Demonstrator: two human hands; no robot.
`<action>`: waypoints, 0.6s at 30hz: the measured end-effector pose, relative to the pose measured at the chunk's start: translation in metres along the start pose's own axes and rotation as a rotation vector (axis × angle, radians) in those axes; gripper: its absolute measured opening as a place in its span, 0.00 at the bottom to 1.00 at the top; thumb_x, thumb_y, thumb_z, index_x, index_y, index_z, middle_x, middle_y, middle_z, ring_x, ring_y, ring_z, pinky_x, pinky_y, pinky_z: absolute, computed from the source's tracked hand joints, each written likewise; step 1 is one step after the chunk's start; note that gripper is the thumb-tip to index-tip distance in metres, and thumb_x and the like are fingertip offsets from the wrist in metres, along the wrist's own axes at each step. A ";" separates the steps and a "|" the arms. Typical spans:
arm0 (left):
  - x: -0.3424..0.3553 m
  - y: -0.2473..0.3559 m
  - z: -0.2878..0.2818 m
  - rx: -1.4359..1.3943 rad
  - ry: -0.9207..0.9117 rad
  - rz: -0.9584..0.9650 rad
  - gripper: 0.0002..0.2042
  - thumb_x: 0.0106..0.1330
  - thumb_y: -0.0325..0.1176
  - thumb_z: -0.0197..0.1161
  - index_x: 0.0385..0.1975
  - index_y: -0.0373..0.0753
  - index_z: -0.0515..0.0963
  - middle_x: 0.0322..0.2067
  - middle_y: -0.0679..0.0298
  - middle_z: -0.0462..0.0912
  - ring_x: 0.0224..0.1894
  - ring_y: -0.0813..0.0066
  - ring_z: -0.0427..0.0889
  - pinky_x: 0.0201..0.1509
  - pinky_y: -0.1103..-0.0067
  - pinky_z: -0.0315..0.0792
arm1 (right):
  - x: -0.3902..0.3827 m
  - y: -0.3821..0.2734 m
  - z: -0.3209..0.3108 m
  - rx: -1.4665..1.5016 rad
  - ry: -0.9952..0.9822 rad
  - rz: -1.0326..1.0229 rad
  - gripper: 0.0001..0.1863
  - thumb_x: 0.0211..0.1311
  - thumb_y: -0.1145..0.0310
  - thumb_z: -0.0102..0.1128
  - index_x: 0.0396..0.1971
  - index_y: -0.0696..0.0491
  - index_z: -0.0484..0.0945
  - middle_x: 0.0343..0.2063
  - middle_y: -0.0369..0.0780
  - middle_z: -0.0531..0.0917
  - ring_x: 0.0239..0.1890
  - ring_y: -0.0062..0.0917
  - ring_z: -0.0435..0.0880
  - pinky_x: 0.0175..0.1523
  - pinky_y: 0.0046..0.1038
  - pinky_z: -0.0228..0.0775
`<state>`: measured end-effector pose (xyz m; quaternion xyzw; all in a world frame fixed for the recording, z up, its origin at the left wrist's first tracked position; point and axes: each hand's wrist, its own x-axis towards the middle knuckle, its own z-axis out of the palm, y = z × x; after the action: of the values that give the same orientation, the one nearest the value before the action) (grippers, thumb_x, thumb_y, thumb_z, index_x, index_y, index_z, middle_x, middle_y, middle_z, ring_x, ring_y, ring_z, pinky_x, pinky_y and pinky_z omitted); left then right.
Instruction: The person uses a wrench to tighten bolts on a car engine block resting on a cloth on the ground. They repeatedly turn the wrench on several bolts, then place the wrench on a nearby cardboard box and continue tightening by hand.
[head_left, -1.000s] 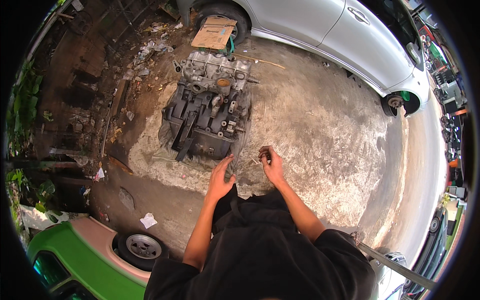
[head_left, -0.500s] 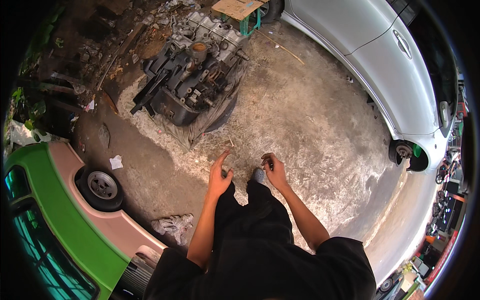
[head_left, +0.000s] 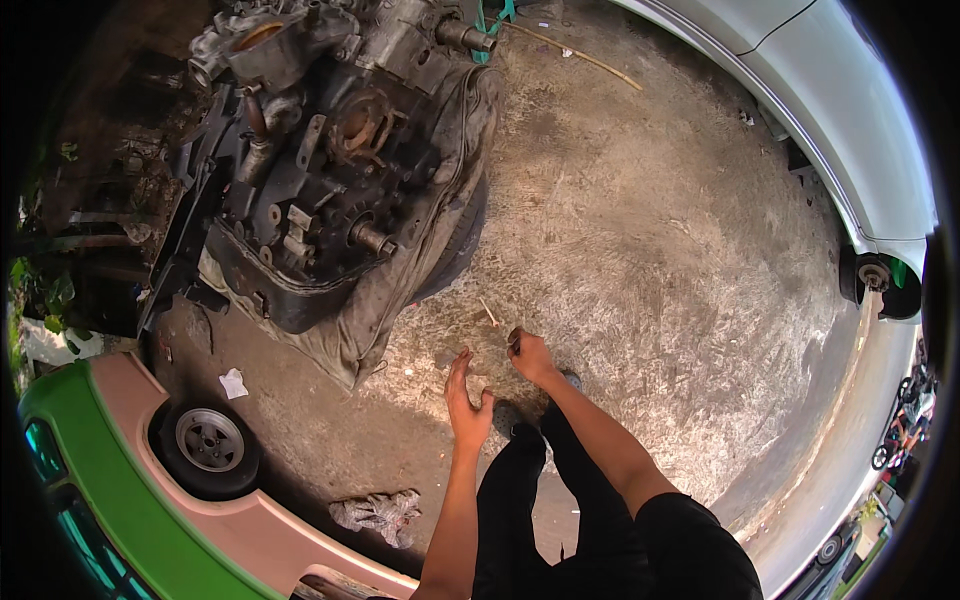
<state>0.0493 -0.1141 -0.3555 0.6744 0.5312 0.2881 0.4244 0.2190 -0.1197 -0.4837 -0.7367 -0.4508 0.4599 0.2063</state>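
Observation:
My left hand (head_left: 466, 408) is held out over the concrete floor with its fingers stretched and its thumb apart; nothing is in it. Just right of it, my right hand (head_left: 530, 357) has its fingers curled together. Something small and dark shows at the fingertips, but its kind cannot be made out. Ahead on the left stands a greasy car engine (head_left: 340, 190) with a bare shaft end facing me. It rests on a crumpled grey-brown cloth (head_left: 355, 335) draped over a round dark support (head_left: 462, 245). Neither hand touches the engine.
A green and pink car (head_left: 130, 440) with an exposed wheel (head_left: 208, 440) flanks the left. A silver car (head_left: 850, 110) stands at the far right. A crumpled rag (head_left: 378, 514), white scrap (head_left: 233, 383), thin stick (head_left: 575, 55) and small pale stick (head_left: 488, 312) lie on the floor.
I have moved closer to the engine, which now looks larger. My right hand has shifted forward and left relative to my left hand. Its fingers stay curled; the left hand stays open.

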 end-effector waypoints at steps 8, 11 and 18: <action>0.035 -0.200 0.102 -0.081 0.064 -0.071 0.31 0.67 0.24 0.57 0.73 0.37 0.64 0.73 0.53 0.65 0.77 0.55 0.60 0.79 0.59 0.53 | 0.172 0.130 0.194 -0.227 -0.128 0.253 0.31 0.70 0.67 0.62 0.69 0.60 0.62 0.59 0.55 0.75 0.55 0.47 0.83 0.52 0.41 0.85; 0.032 -0.233 0.120 -0.046 0.088 -0.062 0.30 0.68 0.28 0.57 0.72 0.37 0.64 0.73 0.53 0.65 0.77 0.54 0.59 0.79 0.57 0.53 | 0.198 0.156 0.215 -0.262 -0.059 0.263 0.33 0.67 0.70 0.65 0.68 0.62 0.62 0.62 0.57 0.71 0.56 0.48 0.82 0.53 0.40 0.85; 0.030 -0.248 0.124 -0.047 0.121 -0.084 0.29 0.68 0.30 0.56 0.71 0.35 0.65 0.72 0.52 0.67 0.76 0.53 0.61 0.79 0.58 0.54 | 0.203 0.163 0.211 -0.280 -0.071 0.156 0.32 0.65 0.70 0.69 0.64 0.64 0.64 0.55 0.57 0.76 0.47 0.48 0.85 0.48 0.41 0.85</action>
<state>0.0445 -0.1000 -0.6336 0.6226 0.5768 0.3226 0.4191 0.1481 -0.0525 -0.8044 -0.7742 -0.4590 0.4330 0.0492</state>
